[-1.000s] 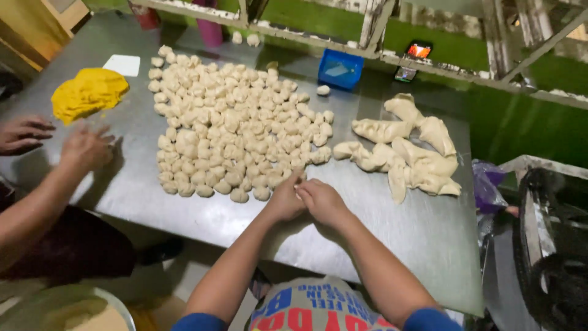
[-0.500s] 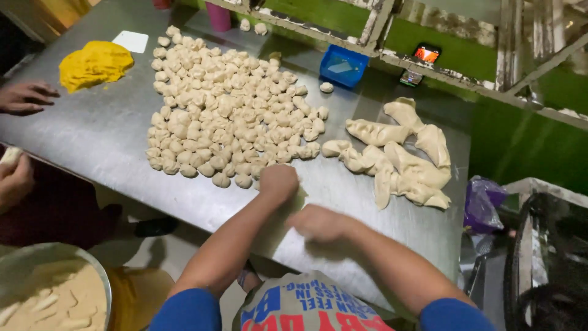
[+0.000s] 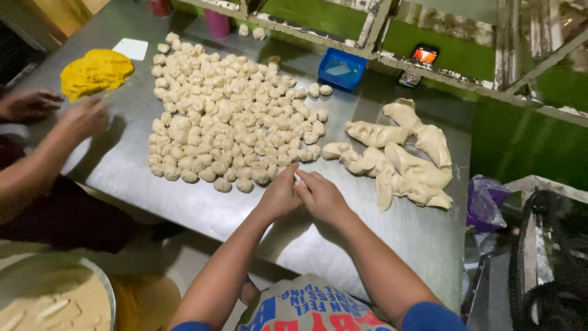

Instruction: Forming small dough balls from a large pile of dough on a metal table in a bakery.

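Note:
My left hand (image 3: 280, 197) and my right hand (image 3: 321, 196) are pressed together over a small piece of pale dough (image 3: 299, 181) that peeks out between the fingers, just above the steel table (image 3: 202, 208). Right in front of them spreads a big heap of small dough balls (image 3: 233, 122). To the right lie long twisted strips of dough (image 3: 398, 156).
A co-worker's hands (image 3: 82, 119) work at the table's left side beside a yellow dough lump (image 3: 95, 70) and a white card (image 3: 130, 49). A blue tray (image 3: 343, 67) and a phone (image 3: 424, 55) sit at the back. A metal bowl (image 3: 55, 294) stands low left.
My two hands, apart half a second ago, have come back together at the near edge of the ball heap. The co-worker's hands have moved onto the table near the yellow lump.

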